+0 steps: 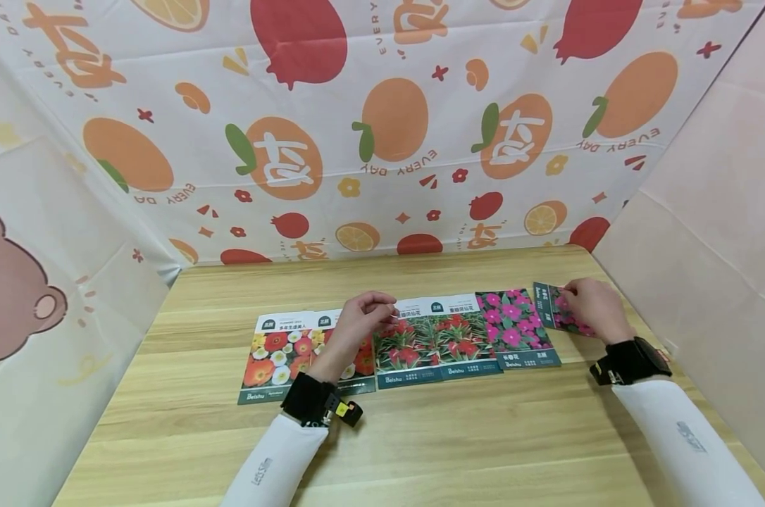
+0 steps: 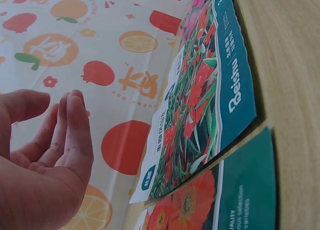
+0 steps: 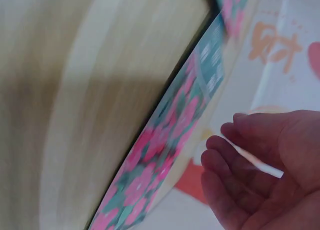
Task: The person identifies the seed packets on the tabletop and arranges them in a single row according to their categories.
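A row of flower seed packets lies across the table. At its left are two poppy packets, one fully visible point(image 1: 273, 359) and another point(image 1: 365, 366) partly hidden by my left hand point(image 1: 355, 331). Two packets with red flowers point(image 1: 404, 352) point(image 1: 463, 341) come after them, then a pink-flowered packet point(image 1: 515, 327). Farther right, another pink-flowered packet point(image 3: 155, 145) lies turned sideways, partly covered by my right hand point(image 1: 593, 306) in the head view. Both hands hold nothing, their fingers loosely bent; the right wrist view shows the fingertips apart from the sideways packet.
The wooden table point(image 1: 420, 443) runs back to a fruit-printed cloth point(image 1: 382, 197). Pale cloth walls stand at the left point(image 1: 27, 408) and right point(image 1: 706, 232). Each wrist wears a black strap point(image 1: 306, 398).
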`<state>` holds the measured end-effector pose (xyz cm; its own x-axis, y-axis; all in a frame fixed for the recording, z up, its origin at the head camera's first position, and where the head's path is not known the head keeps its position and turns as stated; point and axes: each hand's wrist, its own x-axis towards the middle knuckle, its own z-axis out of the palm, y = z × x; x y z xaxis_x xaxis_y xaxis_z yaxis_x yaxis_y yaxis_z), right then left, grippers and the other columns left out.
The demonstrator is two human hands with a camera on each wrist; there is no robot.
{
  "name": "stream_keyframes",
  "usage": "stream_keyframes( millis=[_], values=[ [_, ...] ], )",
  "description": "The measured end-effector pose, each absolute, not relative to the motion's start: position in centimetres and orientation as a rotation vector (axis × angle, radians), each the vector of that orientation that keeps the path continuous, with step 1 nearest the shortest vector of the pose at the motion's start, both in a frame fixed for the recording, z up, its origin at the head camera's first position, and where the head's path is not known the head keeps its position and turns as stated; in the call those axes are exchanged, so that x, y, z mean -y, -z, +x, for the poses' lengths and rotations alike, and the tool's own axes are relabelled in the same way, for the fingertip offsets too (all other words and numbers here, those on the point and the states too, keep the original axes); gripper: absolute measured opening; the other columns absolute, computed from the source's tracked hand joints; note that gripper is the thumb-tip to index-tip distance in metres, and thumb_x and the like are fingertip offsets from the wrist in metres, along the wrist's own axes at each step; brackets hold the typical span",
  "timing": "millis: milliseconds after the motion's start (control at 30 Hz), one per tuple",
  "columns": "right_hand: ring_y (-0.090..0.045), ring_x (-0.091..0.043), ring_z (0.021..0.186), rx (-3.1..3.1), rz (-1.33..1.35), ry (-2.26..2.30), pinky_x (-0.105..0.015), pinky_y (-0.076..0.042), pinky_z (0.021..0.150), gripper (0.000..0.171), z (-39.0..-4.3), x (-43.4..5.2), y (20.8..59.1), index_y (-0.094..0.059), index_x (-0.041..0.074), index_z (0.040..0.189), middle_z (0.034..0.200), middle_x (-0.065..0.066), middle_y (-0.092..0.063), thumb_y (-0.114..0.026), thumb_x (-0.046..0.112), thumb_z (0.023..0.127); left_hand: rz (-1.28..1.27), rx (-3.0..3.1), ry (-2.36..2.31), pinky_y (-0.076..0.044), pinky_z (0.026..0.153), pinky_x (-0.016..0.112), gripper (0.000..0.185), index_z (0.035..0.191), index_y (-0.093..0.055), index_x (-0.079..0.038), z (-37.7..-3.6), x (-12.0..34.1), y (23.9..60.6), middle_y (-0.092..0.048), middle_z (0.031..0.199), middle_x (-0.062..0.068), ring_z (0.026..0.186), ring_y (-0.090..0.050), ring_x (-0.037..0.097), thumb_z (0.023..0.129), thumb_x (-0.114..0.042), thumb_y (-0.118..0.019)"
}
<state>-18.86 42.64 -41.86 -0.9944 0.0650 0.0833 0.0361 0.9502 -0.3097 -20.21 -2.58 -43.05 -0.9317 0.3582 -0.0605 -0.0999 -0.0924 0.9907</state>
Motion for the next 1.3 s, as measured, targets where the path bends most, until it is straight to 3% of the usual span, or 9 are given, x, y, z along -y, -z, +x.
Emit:
stream_keyframes(
  millis=[100, 233, 300, 633, 767, 1033, 1300],
  values=[
    [-0.063, -0.04, 0.081, 3.053, -0.026, -0.387, -0.055, -0.051, 0.074, 0.025, -20.0, -43.7, 42.2, -0.068, -0.015, 0.109, 0.097, -0.03, -0.069, -0.063, 0.008, 0.1, 0.285, -1.877, -2.077, -0.054, 0.1, 0.053, 0.027, 0.127, -0.064, 0.004, -20.2, 2.6, 43.2, -0.07, 0.11, 0.02, 0.112, -0.063, 0.049, 0.105, -0.01, -0.06],
    [-0.06, -0.054, 0.108, 3.166, 0.052, -0.315, -0.068, -0.047, 0.095, 0.035, -21.4, -45.2, 42.3, -0.06, -0.018, 0.124, 0.12, -0.04, -0.062, -0.064, 0.005, 0.098, 0.283, -1.875, -2.073, -0.053, 0.101, 0.053, 0.03, 0.13, -0.061, 0.006, -20.3, 2.7, 43.4, -0.07, 0.112, 0.022, 0.113, -0.063, 0.048, 0.105, -0.011, -0.06],
    [-0.059, -0.054, 0.11, 3.228, 0.071, -0.317, -0.068, -0.046, 0.098, 0.04, -21.9, -45.8, 42.2, -0.057, -0.018, 0.129, 0.125, -0.041, -0.06, -0.064, 0.005, 0.097, 0.287, -1.879, -2.071, -0.054, 0.101, 0.052, 0.029, 0.13, -0.062, 0.005, -20.3, 2.7, 43.5, -0.071, 0.111, 0.019, 0.114, -0.062, 0.048, 0.105, -0.011, -0.06],
    [-0.06, -0.046, 0.099, 3.363, 0.135, -0.354, -0.067, -0.049, 0.093, 0.041, -22.9, -47.1, 41.8, -0.059, -0.017, 0.122, 0.115, -0.038, -0.062, -0.071, 0.013, 0.096, 0.289, -1.913, -2.037, -0.058, 0.093, 0.04, 0.029, 0.129, -0.064, 0.002, -20.4, 2.7, 43.2, -0.071, 0.115, 0.021, 0.112, -0.062, 0.049, 0.106, -0.014, -0.06],
    [-0.058, -0.038, 0.09, 3.381, 0.119, -0.367, -0.059, -0.051, 0.084, 0.039, -23.1, -47.3, 41.6, -0.058, -0.016, 0.116, 0.104, -0.03, -0.063, -0.072, 0.014, 0.095, 0.281, -1.925, -2.031, -0.058, 0.089, 0.032, 0.032, 0.132, -0.061, 0.006, -20.5, 2.6, 43.2, -0.071, 0.115, 0.021, 0.111, -0.065, 0.044, 0.106, -0.014, -0.06],
    [-0.052, -0.031, 0.079, 3.4, -0.014, -0.453, -0.043, -0.048, 0.071, 0.039, -23.4, -47.8, 41.6, -0.051, -0.011, 0.108, 0.09, -0.018, -0.058, -0.074, 0.017, 0.095, 0.278, -1.934, -2.034, -0.058, 0.092, 0.036, 0.032, 0.132, -0.061, 0.006, -20.6, 2.6, 43.3, -0.072, 0.112, 0.015, 0.111, -0.066, 0.039, 0.106, -0.013, -0.059],
    [-0.052, -0.04, 0.086, 3.255, 0.051, -0.496, -0.057, -0.047, 0.081, 0.02, -23.0, -49.2, 41.2, -0.051, -0.013, 0.11, 0.096, -0.028, -0.057, -0.058, 0.002, 0.1, 0.293, -1.924, -2.018, -0.055, 0.096, 0.046, 0.035, 0.135, -0.06, 0.004, -20.7, 2.7, 43.4, -0.068, 0.121, 0.025, 0.11, -0.066, 0.038, 0.107, -0.016, -0.059]
  ],
)
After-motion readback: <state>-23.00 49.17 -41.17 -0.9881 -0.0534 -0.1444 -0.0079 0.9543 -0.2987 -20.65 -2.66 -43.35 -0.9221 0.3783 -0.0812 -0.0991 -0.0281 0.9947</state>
